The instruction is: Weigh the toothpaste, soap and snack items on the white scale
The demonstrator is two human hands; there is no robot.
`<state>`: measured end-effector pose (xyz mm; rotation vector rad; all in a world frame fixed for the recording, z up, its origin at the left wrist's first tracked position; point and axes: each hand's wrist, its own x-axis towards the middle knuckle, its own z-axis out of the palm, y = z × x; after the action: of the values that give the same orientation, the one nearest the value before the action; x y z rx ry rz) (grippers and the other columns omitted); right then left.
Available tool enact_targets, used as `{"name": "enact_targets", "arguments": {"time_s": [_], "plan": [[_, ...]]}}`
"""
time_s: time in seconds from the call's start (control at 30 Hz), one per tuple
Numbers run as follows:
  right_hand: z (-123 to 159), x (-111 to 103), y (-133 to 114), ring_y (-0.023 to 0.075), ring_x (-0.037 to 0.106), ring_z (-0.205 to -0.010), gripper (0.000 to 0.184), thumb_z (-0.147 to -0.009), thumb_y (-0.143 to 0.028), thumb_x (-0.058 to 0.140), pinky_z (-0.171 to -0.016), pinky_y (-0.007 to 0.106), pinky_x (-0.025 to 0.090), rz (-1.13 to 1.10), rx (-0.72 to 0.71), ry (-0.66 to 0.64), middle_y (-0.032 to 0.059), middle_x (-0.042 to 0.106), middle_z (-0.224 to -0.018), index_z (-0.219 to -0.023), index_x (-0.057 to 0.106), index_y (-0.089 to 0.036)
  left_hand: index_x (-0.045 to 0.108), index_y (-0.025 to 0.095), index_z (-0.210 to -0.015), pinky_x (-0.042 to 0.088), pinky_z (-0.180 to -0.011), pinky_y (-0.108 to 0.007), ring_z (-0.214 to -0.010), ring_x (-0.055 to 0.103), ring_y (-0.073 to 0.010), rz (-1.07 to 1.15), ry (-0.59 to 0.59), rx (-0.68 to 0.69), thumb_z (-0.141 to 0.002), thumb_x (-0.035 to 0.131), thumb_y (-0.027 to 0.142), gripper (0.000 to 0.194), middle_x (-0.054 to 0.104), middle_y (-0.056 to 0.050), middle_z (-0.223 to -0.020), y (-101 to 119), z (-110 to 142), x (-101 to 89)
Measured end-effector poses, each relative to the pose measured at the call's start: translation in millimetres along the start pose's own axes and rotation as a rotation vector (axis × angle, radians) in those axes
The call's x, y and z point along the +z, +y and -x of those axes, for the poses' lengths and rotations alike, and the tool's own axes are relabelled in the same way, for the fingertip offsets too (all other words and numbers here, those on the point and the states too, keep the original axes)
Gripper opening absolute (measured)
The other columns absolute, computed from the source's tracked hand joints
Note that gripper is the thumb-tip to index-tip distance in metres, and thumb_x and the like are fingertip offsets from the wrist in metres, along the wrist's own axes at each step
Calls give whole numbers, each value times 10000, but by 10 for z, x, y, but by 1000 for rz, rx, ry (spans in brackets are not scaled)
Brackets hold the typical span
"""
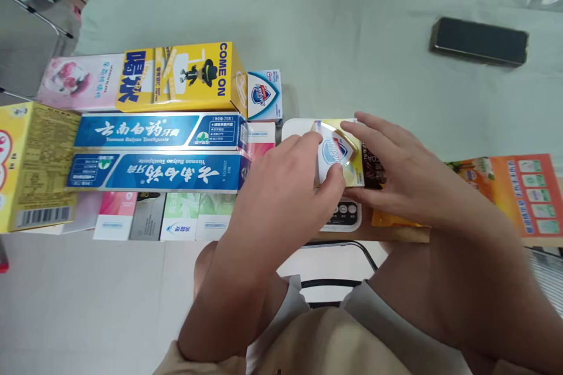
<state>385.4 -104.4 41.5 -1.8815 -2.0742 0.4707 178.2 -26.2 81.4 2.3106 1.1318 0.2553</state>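
Note:
A small soap box [338,152] with a gold and white front and a shield logo rests on a white kitchen scale [295,129]. My left hand [285,184] closes around the box's left side, thumb and fingers pinching it. My right hand [396,167] lies over the box's right side with fingers stretched along its top edge, also touching a dark brown packet [373,171] beside it. The scale's display [345,211] shows below my hands.
Two blue toothpaste boxes [158,152], a yellow carton [185,77], a pink box [79,82], another soap box [264,95] and several small boxes [162,217] crowd the left. An orange packet [523,187] lies right, a black phone [479,41] far right. Someone's legs show top left.

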Motion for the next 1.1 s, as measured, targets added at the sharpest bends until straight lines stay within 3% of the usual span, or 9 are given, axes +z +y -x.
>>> {"name": "enact_targets", "arguments": {"time_s": [0.2,0.33,0.63,0.73,0.87,0.97,1.1], "plan": [[-51,-61,23,387,569,-1442,809,-872,-568,697,-1166,615,490,-69,1,16,191,576,-1564,-1577,489,-229,703,209,-1129,556,-678,-342,-859,743,-224,24,-17,45,-1000,538,352,254,800,-65,-1093,68,30,-17],[-59,-34,-26,384,633,-1347,749,-836,-537,735,-1090,615,548,-104,63,67,185,593,-1497,-1510,556,-263,699,209,-1241,584,-728,-355,-892,748,-225,65,12,30,-998,542,341,318,807,-65,-1129,51,44,-96],[-147,-73,-147,358,635,-1333,669,-800,-501,789,-1050,547,591,-136,88,271,136,616,-1434,-1408,606,-292,714,214,-1156,591,-750,-374,-856,733,-227,183,163,-28,-968,573,364,279,800,-64,-1006,-261,64,-438],[-388,-74,-205,332,662,-1273,649,-801,-531,790,-1002,510,617,-173,94,346,130,627,-1412,-1380,614,-295,716,212,-1161,583,-818,-392,-923,731,-235,234,171,-58,-966,563,364,290,799,-70,-1068,-390,50,-508],[-947,-42,-266,312,698,-1140,721,-731,-528,852,-955,505,639,-163,35,352,110,681,-1349,-1373,626,-289,704,221,-1196,557,-858,-388,-957,723,-225,310,149,-128,-957,582,367,306,797,-49,-1074,-509,35,-566],[-1351,34,-296,325,696,-1144,769,-677,-450,892,-977,539,632,-151,3,259,119,685,-1371,-1377,642,-252,675,230,-961,487,-700,-348,-772,680,-188,341,75,-160,-952,582,380,177,753,6,-818,-561,33,-600],[-1617,180,-301,346,699,-1179,805,-643,-403,902,-1011,566,621,-167,-21,75,136,647,-1467,-1388,661,-220,515,225,-720,347,-591,-337,-599,539,-152,326,5,-151,-949,562,363,272,619,45,-610,-601,32,-625]]}}
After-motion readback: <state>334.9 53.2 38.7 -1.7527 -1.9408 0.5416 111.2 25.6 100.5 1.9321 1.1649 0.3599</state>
